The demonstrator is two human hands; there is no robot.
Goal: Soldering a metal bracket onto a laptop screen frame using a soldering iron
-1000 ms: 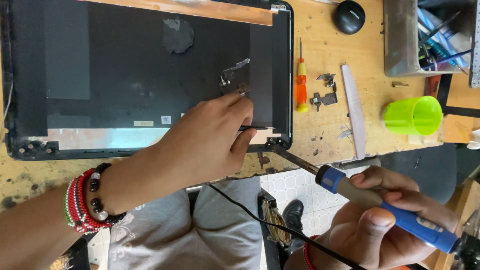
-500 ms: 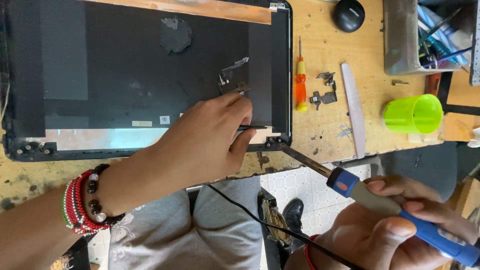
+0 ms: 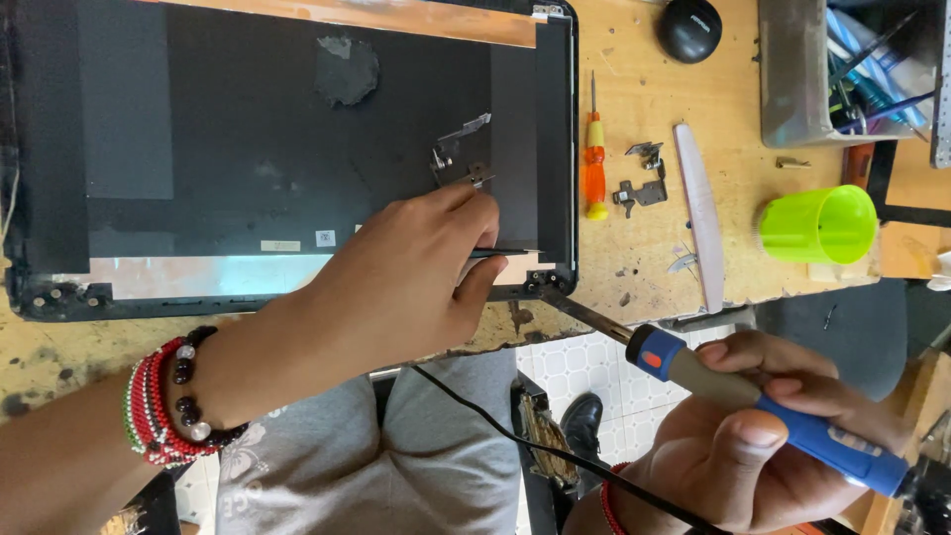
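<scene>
A: What does the left hand (image 3: 396, 287) do?

B: It rests on the black laptop lid (image 3: 287, 149), which lies flat on the wooden desk (image 3: 634, 267). Its fingers are curled nearly closed, pinching a thin dark strip (image 3: 505, 253) at the lid's near right corner.

A: And the right hand (image 3: 763, 436)?

B: Closed fully around the blue-and-grey handle of a soldering iron (image 3: 753, 396); the metal tip points at that same corner, close beside the hinge mount. The cord (image 3: 555, 446) trails down over the lap.

A: How would the lid handle?

B: Judged light, thin and rather flexible; its plastic likely softens under heat. Best held flat by the rim, clear of the tip. The iron is stiff, to be gripped by the handle only.

A: Other items?

B: An orange screwdriver (image 3: 593, 168), loose metal hinges (image 3: 644, 183), a white pry strip (image 3: 698, 213) and a green cup (image 3: 817, 223) lie right of the lid.
</scene>
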